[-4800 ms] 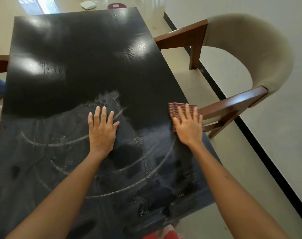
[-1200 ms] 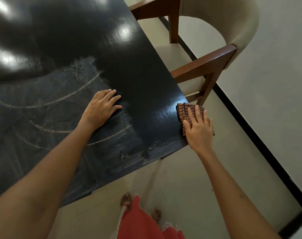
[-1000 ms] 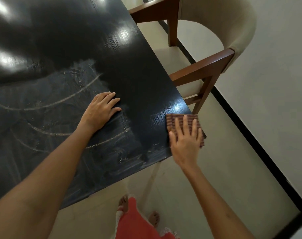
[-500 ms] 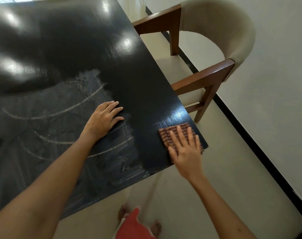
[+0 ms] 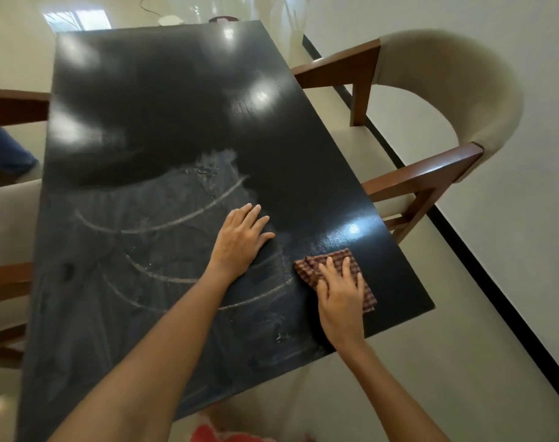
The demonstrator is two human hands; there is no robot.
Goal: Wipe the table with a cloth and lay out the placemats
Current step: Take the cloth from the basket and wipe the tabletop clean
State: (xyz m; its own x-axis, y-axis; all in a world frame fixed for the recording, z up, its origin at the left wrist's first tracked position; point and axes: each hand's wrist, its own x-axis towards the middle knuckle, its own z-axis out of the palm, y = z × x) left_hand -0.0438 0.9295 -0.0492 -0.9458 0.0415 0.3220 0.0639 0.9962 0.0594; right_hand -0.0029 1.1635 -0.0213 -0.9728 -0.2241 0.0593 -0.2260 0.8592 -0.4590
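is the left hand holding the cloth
No, the left hand lies flat on the bare table; the cloth is under the right hand.

Cloth (image 5: 335,272) on table (image 5: 176,122), chair (image 5: 431,122) at its right

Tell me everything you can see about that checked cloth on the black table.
The cloth is a small folded rag in a brown and dark check, woven fabric by its look. It lies flat on the glossy black table, near the right-hand corner closest to the person, wholly on the top. The right hand presses down on it with straight fingers, covering its middle, so only its far edge and right side show. The left hand rests apart from it on the table.
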